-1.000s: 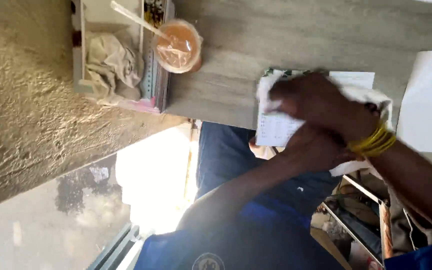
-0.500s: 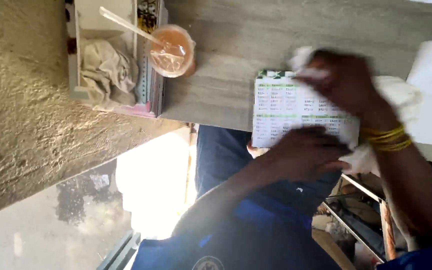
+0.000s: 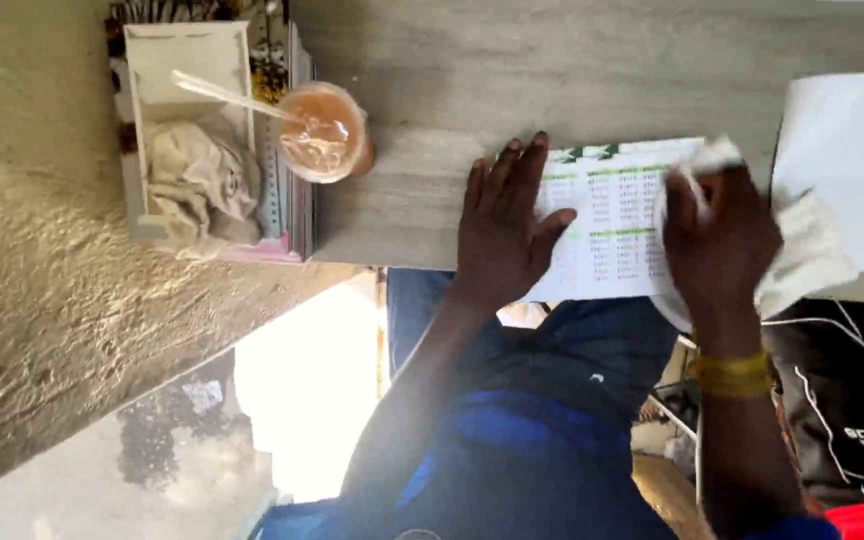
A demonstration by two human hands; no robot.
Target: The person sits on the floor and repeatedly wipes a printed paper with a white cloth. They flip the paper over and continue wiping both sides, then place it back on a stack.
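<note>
A printed white sheet with green headings (image 3: 612,215) lies at the near edge of a pale wooden table (image 3: 552,70). My left hand (image 3: 504,228) rests flat on the sheet's left end, fingers spread, and holds nothing. My right hand (image 3: 717,240), with a yellow bangle on its wrist, presses a crumpled white cloth (image 3: 802,250) onto the sheet's right end. The cloth spills out to the right of the hand.
A clear plastic cup of orange-brown drink with a straw (image 3: 324,132) stands left of the sheet. Beside it is a white box (image 3: 137,120) holding crumpled paper (image 3: 192,185). A blank white sheet (image 3: 842,150) lies at the right. A dark garment with white cords (image 3: 842,400) is at lower right.
My right hand has swept the cloth from the sheet's left end to its right end. My left hand has come up from the near edge and lies flat on the sheet's left end.
</note>
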